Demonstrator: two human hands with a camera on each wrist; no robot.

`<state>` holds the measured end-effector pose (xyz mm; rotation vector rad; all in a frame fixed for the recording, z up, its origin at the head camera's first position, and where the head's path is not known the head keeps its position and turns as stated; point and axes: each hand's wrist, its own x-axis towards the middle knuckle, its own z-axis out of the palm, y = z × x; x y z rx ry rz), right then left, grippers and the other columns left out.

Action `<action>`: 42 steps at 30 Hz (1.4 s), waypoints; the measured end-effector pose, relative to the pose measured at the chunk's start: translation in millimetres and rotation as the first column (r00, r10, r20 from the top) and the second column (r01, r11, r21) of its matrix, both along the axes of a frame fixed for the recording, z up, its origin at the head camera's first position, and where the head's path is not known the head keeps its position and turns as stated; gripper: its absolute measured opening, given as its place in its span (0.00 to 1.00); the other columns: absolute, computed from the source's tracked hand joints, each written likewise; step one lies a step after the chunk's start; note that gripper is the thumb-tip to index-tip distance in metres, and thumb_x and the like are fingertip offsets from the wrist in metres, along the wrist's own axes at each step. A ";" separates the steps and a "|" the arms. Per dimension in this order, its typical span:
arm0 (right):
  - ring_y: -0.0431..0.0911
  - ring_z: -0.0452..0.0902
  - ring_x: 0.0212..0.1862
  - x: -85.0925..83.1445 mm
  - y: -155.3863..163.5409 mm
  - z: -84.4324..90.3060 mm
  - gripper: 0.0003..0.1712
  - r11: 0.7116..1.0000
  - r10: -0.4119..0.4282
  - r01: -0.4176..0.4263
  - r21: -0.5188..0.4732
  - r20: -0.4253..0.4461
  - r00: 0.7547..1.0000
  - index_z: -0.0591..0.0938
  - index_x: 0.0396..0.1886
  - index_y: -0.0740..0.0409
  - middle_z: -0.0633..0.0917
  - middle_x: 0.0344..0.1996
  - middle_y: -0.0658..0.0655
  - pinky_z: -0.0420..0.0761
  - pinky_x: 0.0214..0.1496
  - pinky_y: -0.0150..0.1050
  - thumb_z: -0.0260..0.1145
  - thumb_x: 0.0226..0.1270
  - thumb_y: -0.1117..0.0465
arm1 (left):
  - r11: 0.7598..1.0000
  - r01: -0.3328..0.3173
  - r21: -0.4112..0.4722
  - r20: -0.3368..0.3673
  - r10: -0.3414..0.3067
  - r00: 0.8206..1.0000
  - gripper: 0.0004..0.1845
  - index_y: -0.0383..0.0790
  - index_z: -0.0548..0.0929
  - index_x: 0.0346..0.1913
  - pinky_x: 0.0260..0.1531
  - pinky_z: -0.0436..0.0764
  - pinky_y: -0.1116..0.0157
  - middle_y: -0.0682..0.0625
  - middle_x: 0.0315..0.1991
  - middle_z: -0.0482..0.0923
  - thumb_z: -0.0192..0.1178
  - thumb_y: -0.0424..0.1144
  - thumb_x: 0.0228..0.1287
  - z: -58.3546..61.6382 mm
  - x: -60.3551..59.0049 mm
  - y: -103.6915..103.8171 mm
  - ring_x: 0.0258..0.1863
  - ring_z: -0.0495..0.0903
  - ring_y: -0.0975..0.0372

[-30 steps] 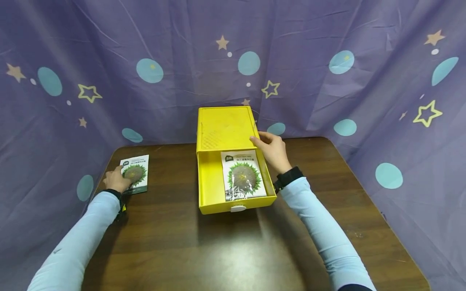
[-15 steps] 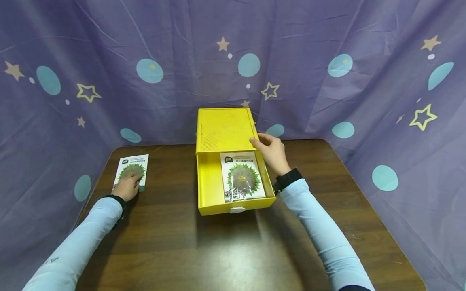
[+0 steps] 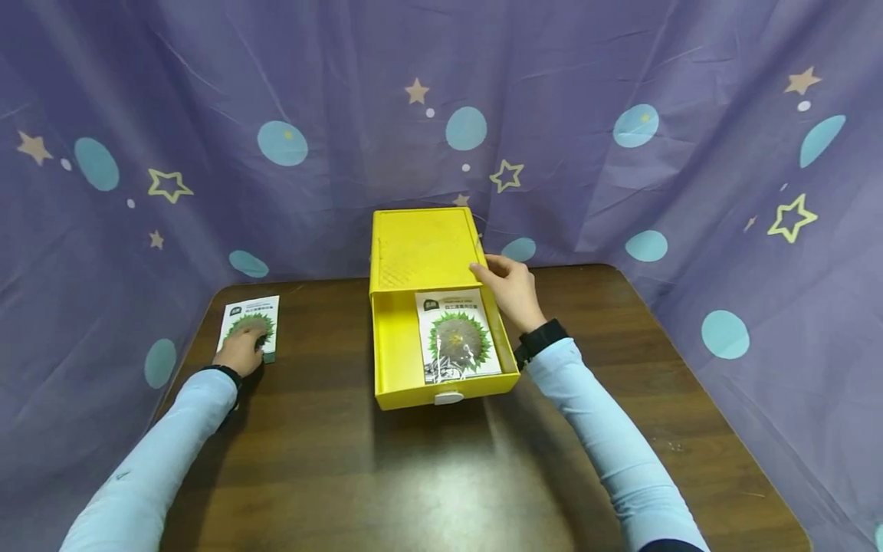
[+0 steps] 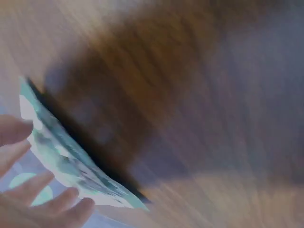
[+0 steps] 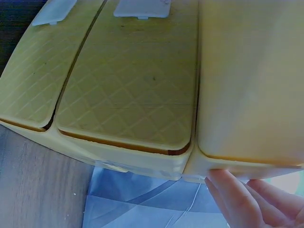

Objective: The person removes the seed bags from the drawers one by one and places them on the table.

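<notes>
On the left of the table lies a seed packet (image 3: 264, 310), white with a round green-edged plant picture. My left hand (image 3: 239, 352) is over its lower part, covering some of the picture. In the left wrist view the fingers (image 4: 57, 202) are spread and relaxed above the packet (image 4: 71, 164); no grip shows. A yellow drawer cabinet (image 3: 428, 245) stands at the centre, its top drawer (image 3: 398, 360) pulled out. Inside the drawer lies a similar seed packet (image 3: 461, 341). My right hand (image 3: 513, 295) rests against the cabinet's right side, thumb at the top edge, fingers (image 5: 232, 190) extended.
The brown wooden table (image 3: 317, 445) lies under everything. A purple curtain (image 3: 552, 61) with stars and ovals hangs behind and at both sides. The drawer's white handle (image 3: 449, 398) faces me. Lower closed drawers (image 5: 128, 90) show in the right wrist view.
My left hand has shifted from the packet's left edge to over its lower part, then barely moved. The right hand stays at the cabinet. The head view has shifted slightly.
</notes>
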<state>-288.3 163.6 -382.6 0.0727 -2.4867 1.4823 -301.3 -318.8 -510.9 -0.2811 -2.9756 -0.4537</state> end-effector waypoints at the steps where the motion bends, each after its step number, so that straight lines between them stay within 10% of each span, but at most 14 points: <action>1: 0.45 0.79 0.44 0.7 -0.7 -1.2 0.31 1.000 0.008 -0.008 0.005 0.007 1.000 0.78 0.56 0.51 0.83 0.45 0.53 0.78 0.46 0.42 0.63 0.58 0.38 | 0.999 -0.017 0.034 -0.023 0.018 1.000 0.20 0.23 0.74 0.50 0.49 0.68 0.42 0.26 0.49 0.71 0.56 0.26 0.52 1.7 2.6 2.6 0.50 0.69 0.35; 5: 0.46 0.79 0.44 3.9 -3.2 -7.0 0.31 0.999 0.027 -0.027 0.022 0.025 0.999 0.78 0.57 0.52 0.83 0.46 0.54 0.79 0.45 0.42 0.62 0.59 0.39 | 0.967 -0.061 0.246 -0.159 0.103 0.982 0.13 0.26 0.77 0.46 0.40 0.73 0.45 0.29 0.42 0.76 0.54 0.27 0.57 23.7 15.4 30.9 0.42 0.75 0.38; 11: 0.45 0.79 0.43 5.6 -5.4 -11.5 0.30 0.999 0.031 -0.031 0.030 0.010 0.999 0.78 0.56 0.52 0.83 0.43 0.53 0.79 0.44 0.42 0.62 0.60 0.40 | 0.847 0.069 0.527 -0.287 0.101 0.953 0.07 0.33 0.82 0.40 0.27 0.77 0.68 0.41 0.32 0.82 0.56 0.32 0.63 101.6 43.5 100.3 0.29 0.81 0.57; 13: 0.45 0.79 0.43 5.5 -5.4 -11.1 0.30 0.999 0.031 -0.031 0.035 0.009 0.999 0.78 0.57 0.52 0.83 0.44 0.54 0.78 0.45 0.42 0.62 0.60 0.40 | 0.759 0.147 0.635 -0.238 0.011 0.971 0.08 0.32 0.82 0.42 0.28 0.78 0.72 0.40 0.33 0.82 0.56 0.33 0.65 128.0 57.7 123.7 0.28 0.81 0.61; 16: 0.46 0.79 0.44 4.8 -4.5 -9.4 0.31 0.999 0.020 -0.020 0.032 0.007 1.000 0.78 0.57 0.52 0.83 0.45 0.54 0.78 0.45 0.43 0.62 0.59 0.39 | 0.523 0.170 0.835 -0.052 -0.233 0.971 0.14 0.27 0.77 0.49 0.38 0.81 0.66 0.34 0.42 0.79 0.54 0.35 0.67 157.3 76.4 155.3 0.36 0.83 0.58; 18: 0.46 0.79 0.44 3.8 -3.6 -8.2 0.31 1.000 0.010 -0.010 0.024 0.006 1.000 0.78 0.57 0.52 0.83 0.46 0.54 0.78 0.46 0.42 0.62 0.59 0.39 | 0.384 0.042 0.923 0.126 -0.401 0.907 0.18 0.25 0.70 0.56 0.47 0.78 0.62 0.32 0.51 0.73 0.50 0.35 0.70 168.6 86.8 172.3 0.46 0.80 0.53; 21: 0.46 0.79 0.44 2.7 -2.2 -6.6 0.32 1.000 0.002 -0.003 0.018 0.007 1.000 0.78 0.57 0.53 0.83 0.45 0.54 0.78 0.45 0.42 0.62 0.59 0.39 | 0.263 -0.229 0.937 0.343 -0.584 0.736 0.23 0.23 0.58 0.63 0.58 0.68 0.56 0.31 0.62 0.59 0.45 0.34 0.72 174.0 97.2 193.2 0.59 0.68 0.47; 25: 0.46 0.79 0.43 1.4 -0.7 -5.9 0.32 1.000 0.000 0.000 0.018 0.011 1.000 0.78 0.56 0.53 0.83 0.45 0.55 0.79 0.45 0.42 0.63 0.58 0.39 | 0.227 -0.469 0.853 0.489 -0.660 0.570 0.30 0.28 0.43 0.69 0.63 0.60 0.53 0.31 0.68 0.44 0.43 0.34 0.72 168.9 102.4 214.8 0.66 0.53 0.42; 30: 0.46 0.78 0.45 1.6 -0.9 -5.2 0.32 1.000 -0.007 0.007 0.018 0.011 1.000 0.78 0.56 0.53 0.82 0.47 0.55 0.78 0.46 0.42 0.63 0.58 0.39 | 0.232 -0.554 0.799 0.548 -0.660 0.514 0.34 0.33 0.40 0.71 0.64 0.57 0.51 0.29 0.69 0.38 0.44 0.39 0.72 159.5 99.2 231.7 0.67 0.48 0.38; 33: 0.46 0.78 0.46 2.1 -1.3 -4.8 0.33 1.000 -0.010 0.010 0.019 0.006 1.000 0.78 0.56 0.54 0.82 0.47 0.55 0.78 0.47 0.43 0.63 0.58 0.38 | 0.220 -0.559 0.799 0.543 -0.662 0.516 0.30 0.32 0.45 0.70 0.64 0.57 0.51 0.29 0.68 0.42 0.43 0.38 0.72 156.3 98.3 237.4 0.66 0.50 0.39; 37: 0.46 0.78 0.46 1.6 -1.7 -4.3 0.32 1.000 -0.003 0.003 0.009 -0.001 1.000 0.78 0.56 0.54 0.82 0.47 0.55 0.77 0.47 0.43 0.63 0.58 0.39 | 0.194 -0.518 0.833 0.507 -0.640 0.577 0.27 0.30 0.50 0.69 0.63 0.58 0.52 0.32 0.67 0.48 0.42 0.36 0.72 155.7 102.1 243.1 0.64 0.55 0.43; 39: 0.46 0.78 0.45 1.4 -1.5 -3.3 0.32 1.000 -0.006 0.006 0.006 0.001 1.000 0.78 0.56 0.53 0.82 0.47 0.55 0.77 0.47 0.42 0.63 0.58 0.39 | 0.196 -0.475 0.858 0.482 -0.626 0.613 0.26 0.29 0.53 0.68 0.63 0.60 0.52 0.34 0.66 0.51 0.43 0.35 0.72 157.0 104.8 245.4 0.63 0.57 0.45; 42: 0.45 0.78 0.45 1.7 -0.2 -0.7 0.32 1.000 -0.016 0.016 -0.004 0.002 1.000 0.78 0.56 0.52 0.82 0.47 0.54 0.78 0.46 0.42 0.63 0.58 0.38 | 0.230 -0.413 0.881 0.458 -0.635 0.622 0.24 0.29 0.57 0.67 0.62 0.61 0.53 0.38 0.66 0.55 0.43 0.35 0.72 160.3 106.9 248.9 0.59 0.61 0.48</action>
